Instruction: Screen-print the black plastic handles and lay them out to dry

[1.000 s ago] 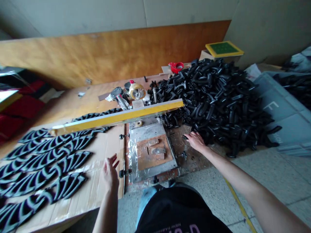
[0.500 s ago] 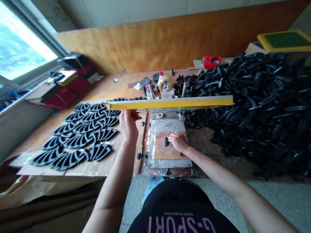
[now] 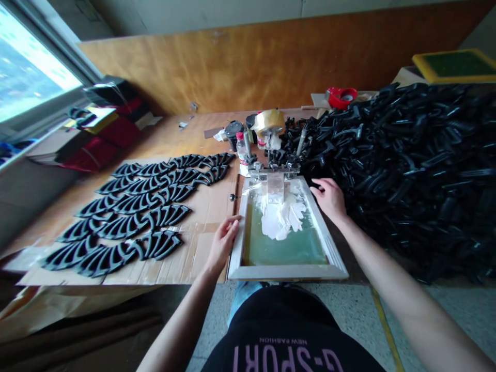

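1. Nearest, at bottom centre, is the person's black shirt with pale lettering, and below the frame's near edge one denim-clad knee shows.
2. Two hands are at work. The left hand lies open at lower centre, its fingers spread and curled over the frame's left rail. The right hand is open too, its fingertips resting at the right rail, neither pinching anything.
3. One aluminium screen frame sits at centre, its green mesh smeared with a white ink patch. Its far end meets one hinge clamp.
4. Left of it, on a cardboard sheet, lie about eighteen black fan-shaped pieces in six slanting rows, though the exact count is hard to tell.
5. Right of centre rises one heap of curved black parts, far too many to count.
6. Beyond the clamp stand one tape roll, one red-capped bottle and one red tape dispenser.
7. The wooden table runs to a tall plywood board; a window brightens the upper left, and a green-and-yellow screen sits at upper right.
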`<state>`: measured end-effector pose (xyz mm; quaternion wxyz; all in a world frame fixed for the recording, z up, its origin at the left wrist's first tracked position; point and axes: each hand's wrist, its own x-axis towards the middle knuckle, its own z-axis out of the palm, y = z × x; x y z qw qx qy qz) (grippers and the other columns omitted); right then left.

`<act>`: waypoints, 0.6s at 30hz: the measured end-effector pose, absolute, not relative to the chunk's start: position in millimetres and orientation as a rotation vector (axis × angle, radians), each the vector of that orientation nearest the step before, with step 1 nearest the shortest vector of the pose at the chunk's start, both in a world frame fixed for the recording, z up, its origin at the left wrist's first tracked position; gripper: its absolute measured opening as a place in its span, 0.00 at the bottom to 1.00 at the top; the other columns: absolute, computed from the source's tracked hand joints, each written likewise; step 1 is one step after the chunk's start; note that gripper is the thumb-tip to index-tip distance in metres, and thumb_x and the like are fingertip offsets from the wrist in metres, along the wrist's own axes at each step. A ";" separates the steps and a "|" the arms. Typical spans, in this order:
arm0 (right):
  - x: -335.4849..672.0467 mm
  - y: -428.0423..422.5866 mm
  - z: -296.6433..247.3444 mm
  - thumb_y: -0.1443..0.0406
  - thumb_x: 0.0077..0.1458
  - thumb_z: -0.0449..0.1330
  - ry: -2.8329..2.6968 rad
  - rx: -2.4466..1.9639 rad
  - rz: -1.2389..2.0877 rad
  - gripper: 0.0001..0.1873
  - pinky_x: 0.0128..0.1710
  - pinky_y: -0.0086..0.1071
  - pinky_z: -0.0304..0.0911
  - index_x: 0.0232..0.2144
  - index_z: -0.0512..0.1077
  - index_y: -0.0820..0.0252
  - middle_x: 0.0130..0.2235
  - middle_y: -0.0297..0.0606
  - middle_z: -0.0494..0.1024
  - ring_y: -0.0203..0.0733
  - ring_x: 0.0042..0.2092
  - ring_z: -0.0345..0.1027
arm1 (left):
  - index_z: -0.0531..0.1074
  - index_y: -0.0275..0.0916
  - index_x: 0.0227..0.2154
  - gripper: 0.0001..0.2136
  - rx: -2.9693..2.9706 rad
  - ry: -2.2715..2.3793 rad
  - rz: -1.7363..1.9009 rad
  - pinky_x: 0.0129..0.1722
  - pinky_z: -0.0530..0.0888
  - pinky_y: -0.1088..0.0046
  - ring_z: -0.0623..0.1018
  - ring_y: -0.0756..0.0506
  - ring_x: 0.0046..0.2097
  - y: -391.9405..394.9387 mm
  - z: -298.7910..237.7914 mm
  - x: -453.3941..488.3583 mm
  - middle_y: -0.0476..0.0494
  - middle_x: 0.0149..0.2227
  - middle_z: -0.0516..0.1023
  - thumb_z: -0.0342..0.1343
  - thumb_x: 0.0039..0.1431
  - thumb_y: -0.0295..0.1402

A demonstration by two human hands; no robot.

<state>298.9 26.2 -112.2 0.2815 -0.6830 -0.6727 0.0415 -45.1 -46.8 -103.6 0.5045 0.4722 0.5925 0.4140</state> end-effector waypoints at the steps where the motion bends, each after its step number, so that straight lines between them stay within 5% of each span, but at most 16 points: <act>1: 286.9 32.8 -103.6 0.59 0.59 0.57 -1.872 -1.766 0.056 0.26 0.55 0.42 0.59 0.57 0.67 0.65 0.58 0.52 0.67 0.50 0.56 0.62 | 0.74 0.39 0.50 0.25 1.116 1.433 0.950 0.23 0.66 0.77 0.70 0.51 0.24 -51.2 -118.6 -45.3 0.51 0.25 0.73 0.58 0.54 0.50; 4: 236.3 46.1 -89.4 0.60 0.52 0.66 -2.170 -1.617 -0.052 0.34 0.59 0.46 0.53 0.59 0.64 0.65 0.64 0.51 0.58 0.56 0.63 0.50 | 0.65 0.40 0.60 0.33 1.087 1.448 0.906 0.24 0.68 0.77 0.71 0.52 0.24 -54.8 -156.9 -41.5 0.54 0.24 0.71 0.59 0.52 0.46; 9: 193.9 23.6 -108.5 0.69 0.58 0.57 -2.568 -1.584 0.106 0.06 0.46 0.37 0.60 0.37 0.73 0.63 0.40 0.45 0.75 0.48 0.48 0.63 | 0.64 0.41 0.61 0.33 1.115 1.491 0.887 0.26 0.68 0.77 0.72 0.51 0.26 -48.5 -185.2 -41.6 0.55 0.24 0.70 0.59 0.53 0.46; 13: 211.9 -20.7 -121.5 0.75 0.58 0.51 -2.763 -1.225 0.113 0.10 0.40 0.34 0.59 0.33 0.72 0.63 0.35 0.43 0.74 0.45 0.42 0.65 | 0.67 0.41 0.58 0.32 1.098 1.510 0.853 0.27 0.69 0.76 0.73 0.50 0.27 -47.3 -190.8 -46.5 0.52 0.26 0.72 0.60 0.51 0.47; 18: 228.3 -30.6 -111.4 0.73 0.55 0.56 -2.858 -0.873 0.232 0.06 0.36 0.32 0.57 0.29 0.70 0.61 0.32 0.39 0.73 0.42 0.37 0.64 | 0.69 0.39 0.56 0.30 1.079 1.520 0.874 0.27 0.69 0.75 0.74 0.49 0.29 -48.5 -194.8 -46.3 0.50 0.27 0.74 0.60 0.51 0.47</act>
